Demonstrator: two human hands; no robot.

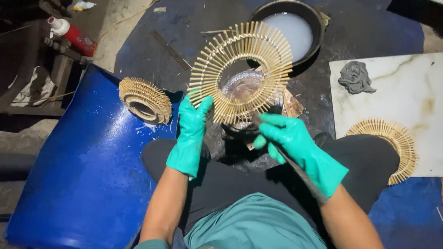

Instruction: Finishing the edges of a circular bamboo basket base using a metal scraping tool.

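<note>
Holding the sunburst ring of bamboo sticks (pixel 241 71) upright by its lower rim, your left hand (pixel 191 133) is closed on it at about 7 o'clock, while your right hand (pixel 297 145) is closed around a dark thin-handled brush (pixel 291 160) whose tip meets the ring near 5 o'clock. Judging by this, keep the ring tilted over the small glossy tin (pixel 244 90) beneath it so drips fall there, work the tip between sticks one gap at a time, and turn the ring with your left fingers rather than stretching your right wrist. Counted: one ring in hand; a stack of similar rings (pixel 145 99) at 9 o'clock on the blue barrel (pixel 88 172); one flat ring (pixel 394 144) at 3 o'clock by the marble tile (pixel 431 103); one black bowl of whitish liquid (pixel 290 28) at 12 o'clock; one grey rag (pixel 357 77); one red bottle (pixel 72 35).
</note>
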